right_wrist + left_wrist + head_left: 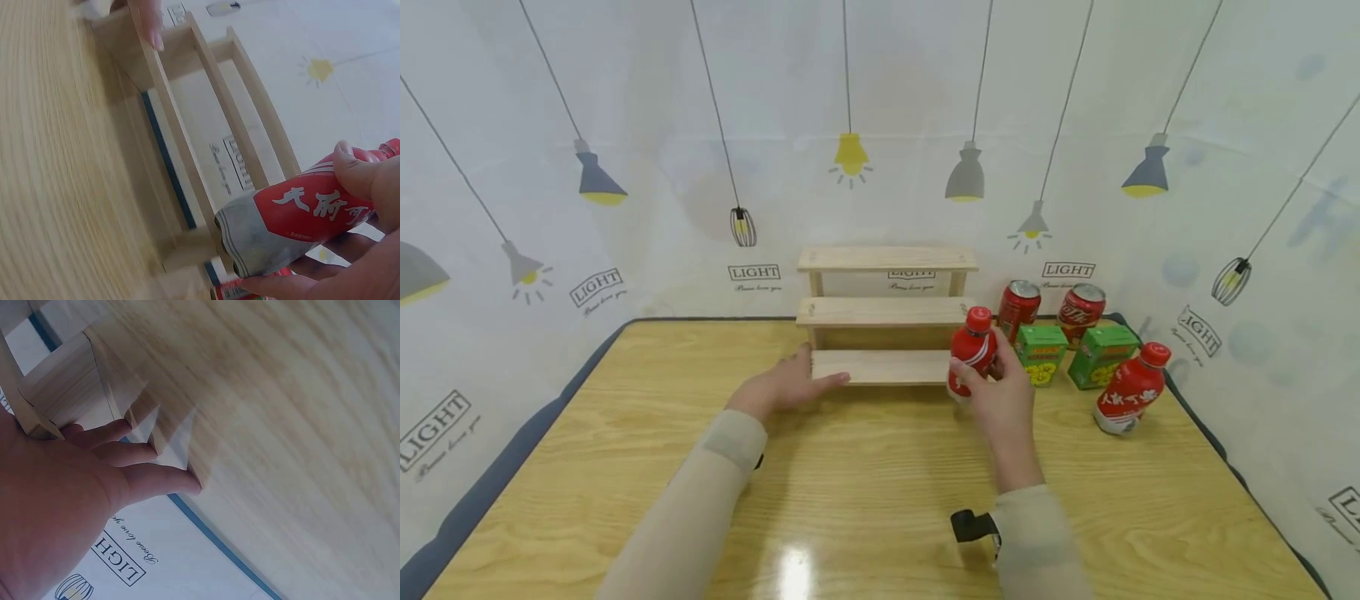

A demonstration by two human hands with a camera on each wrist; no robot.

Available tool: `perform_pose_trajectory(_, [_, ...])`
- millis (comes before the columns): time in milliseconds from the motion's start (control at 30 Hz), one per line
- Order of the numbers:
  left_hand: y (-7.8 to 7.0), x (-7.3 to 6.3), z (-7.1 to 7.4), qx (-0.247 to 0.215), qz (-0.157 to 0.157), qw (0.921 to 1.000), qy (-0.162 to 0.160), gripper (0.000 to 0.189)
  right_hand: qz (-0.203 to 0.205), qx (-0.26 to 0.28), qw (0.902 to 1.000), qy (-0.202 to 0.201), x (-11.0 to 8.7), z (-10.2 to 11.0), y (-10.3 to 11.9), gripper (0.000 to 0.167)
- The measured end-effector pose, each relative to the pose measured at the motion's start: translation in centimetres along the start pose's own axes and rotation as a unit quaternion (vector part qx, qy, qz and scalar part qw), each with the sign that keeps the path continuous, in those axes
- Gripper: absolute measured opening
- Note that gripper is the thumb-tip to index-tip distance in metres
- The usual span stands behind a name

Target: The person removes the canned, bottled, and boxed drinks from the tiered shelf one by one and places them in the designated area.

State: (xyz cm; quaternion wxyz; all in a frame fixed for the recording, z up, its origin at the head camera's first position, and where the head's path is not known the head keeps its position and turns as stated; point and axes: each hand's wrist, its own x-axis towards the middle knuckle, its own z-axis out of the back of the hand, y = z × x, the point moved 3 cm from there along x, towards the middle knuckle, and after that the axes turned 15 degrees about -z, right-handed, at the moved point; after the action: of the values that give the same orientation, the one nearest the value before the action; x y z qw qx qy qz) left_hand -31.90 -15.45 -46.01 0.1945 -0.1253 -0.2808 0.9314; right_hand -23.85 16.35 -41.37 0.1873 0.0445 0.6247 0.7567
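Observation:
A three-tier wooden rack (880, 312) stands against the far wall. My left hand (792, 382) is at the left end of its lowest board, the thumb laid over the board's top and the other fingers straight, reaching the table in the left wrist view. My right hand (1002, 396) grips a red soda bottle (973, 350) around its label, thumb on one side and fingers on the other. The bottle is capped and slightly tilted, its base by the right end of the lowest board (181, 134). All three boards are bare.
Right of the rack stand two red soda cans (1019, 305) (1081, 310), with two green drink cartons (1041, 354) (1102, 357) before them. Another red soda bottle (1131, 390) stands farther right. A cloth wall (895, 100) printed with lamps encloses the wooden table (865, 483).

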Motion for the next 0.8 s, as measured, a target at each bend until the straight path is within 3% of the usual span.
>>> perform_pose_trajectory(233, [-0.1,0.2,0.1,0.009,-0.003,0.9999,0.006,0.126,-0.005,0.003,0.9985,-0.054,1.0,4.1,-1.2,0.082])
perform_pose_trajectory(367, [0.0,0.3,0.2,0.009,-0.002,0.9999,0.010,0.128,-0.013,0.002,0.9978,-0.065,1.2,5.8,-1.9,0.085])
perform_pose_trajectory(633, [0.1,0.2,0.1,0.012,0.000,0.9998,0.015,0.128,-0.044,0.002,0.9955,-0.084,1.3,8.4,-3.1,0.083])
perform_pose_trajectory(800, [0.0,0.1,0.1,0.004,-0.001,0.9999,0.013,0.128,-0.044,0.007,0.9936,-0.104,1.6,9.2,-3.6,0.082])
